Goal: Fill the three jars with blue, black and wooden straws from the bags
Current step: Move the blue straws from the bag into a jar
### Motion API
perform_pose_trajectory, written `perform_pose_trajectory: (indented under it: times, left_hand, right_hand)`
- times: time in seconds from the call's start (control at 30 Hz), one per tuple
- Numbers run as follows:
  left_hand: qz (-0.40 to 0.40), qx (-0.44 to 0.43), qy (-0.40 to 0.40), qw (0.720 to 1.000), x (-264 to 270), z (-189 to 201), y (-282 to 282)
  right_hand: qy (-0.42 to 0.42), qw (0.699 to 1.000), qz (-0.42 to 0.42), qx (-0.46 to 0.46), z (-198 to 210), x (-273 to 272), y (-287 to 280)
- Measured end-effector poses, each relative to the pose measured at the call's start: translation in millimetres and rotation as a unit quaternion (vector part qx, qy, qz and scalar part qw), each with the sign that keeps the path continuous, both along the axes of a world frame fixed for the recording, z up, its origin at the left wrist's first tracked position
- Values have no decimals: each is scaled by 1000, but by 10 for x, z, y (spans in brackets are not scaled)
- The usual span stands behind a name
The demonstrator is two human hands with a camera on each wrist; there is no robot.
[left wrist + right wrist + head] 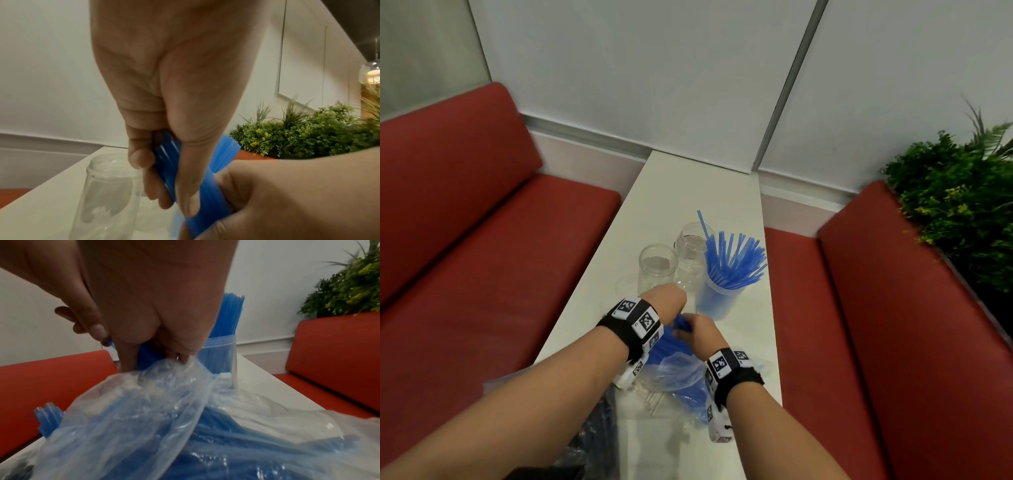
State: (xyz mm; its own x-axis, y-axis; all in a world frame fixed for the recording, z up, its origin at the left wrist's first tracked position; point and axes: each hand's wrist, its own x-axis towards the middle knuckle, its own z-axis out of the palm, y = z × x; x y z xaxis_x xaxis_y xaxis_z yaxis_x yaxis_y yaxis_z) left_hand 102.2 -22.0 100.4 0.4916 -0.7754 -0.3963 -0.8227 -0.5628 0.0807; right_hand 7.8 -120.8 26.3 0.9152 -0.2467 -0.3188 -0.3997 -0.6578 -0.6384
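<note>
A bundle of blue straws (682, 323) sticks out of a clear plastic bag (676, 371) at the table's near end. My left hand (671, 303) grips the bundle's upper part (191, 181) between thumb and curled fingers. My right hand (697, 329) holds the bag's mouth (164, 374) bunched round the same straws just below. Two empty clear jars (657, 267) (691, 248) stand beyond the hands. To their right, a third jar (720, 298) holds several blue straws fanned out. A bag of black straws (599, 428) and pale wooden straws (654, 399) lie under my forearms.
The narrow white table (688, 192) runs away from me between two red benches (482, 240) (876, 308). Green plants (955, 205) sit behind the right bench. A white wall closes off the table's far end.
</note>
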Motion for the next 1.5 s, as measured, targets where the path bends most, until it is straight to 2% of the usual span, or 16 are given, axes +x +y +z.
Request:
perform_pose_trajectory:
  times: [0.07,0.2,0.27,0.3,0.4,0.5,0.6,0.67,0.73,0.77,0.83,0.97,1.13,1.27,1.33,1.5]
  left_hand:
    - [28,-77,43,996,54,-31,58]
    - [122,-220,133,959,164,-51,179]
    - [180,-279,172,927,240,-86,212]
    - [217,-326,207,897,270,-109,223]
    - [313,-446,340,766,315,-171,207]
    - [375,-497,483,615,287,-186,139]
    - [408,-489,619,459,223,-173,75]
    - [394,-458,713,355,169,-156,52]
    - [362,-446,771,275,137,-131,28]
    - [356,-445,783,250,131,-114,16]
    - [365,-441,784,240,122,-55,-1]
    - [413,-398,771,277,69,19,-10]
    - [445,-308,785,301,-12,54,6]
    - [410,-229,823,319,-12,90,37]
    - [404,-216,827,327,5,79,25]
    - [438,-216,805,336,61,-52,57]
  right_hand:
    - [-29,999,-22,22,-35,-36,5]
    - [-75,992,-87,60,58,3,-32]
    - [-116,983,-114,90,212,54,-61]
    - [-137,978,-117,107,323,85,-66]
    - [-210,949,-136,193,756,199,-81]
    - [-295,902,-139,284,1244,304,-65]
    - [-374,857,-123,333,1631,382,-21]
    - [-399,843,-121,340,1764,394,10]
    - [-403,839,-120,345,1802,375,41]
    - [-404,837,-121,349,1804,361,50]
    - [-412,830,-129,352,1813,343,50]
    - [-433,824,-151,333,1859,334,27]
    - [-409,823,-159,362,1812,330,56]
    - [-395,853,-135,315,1829,342,16]
    - [-384,860,-123,314,1807,337,18]
    - [-390,845,-111,350,1793,356,-3]
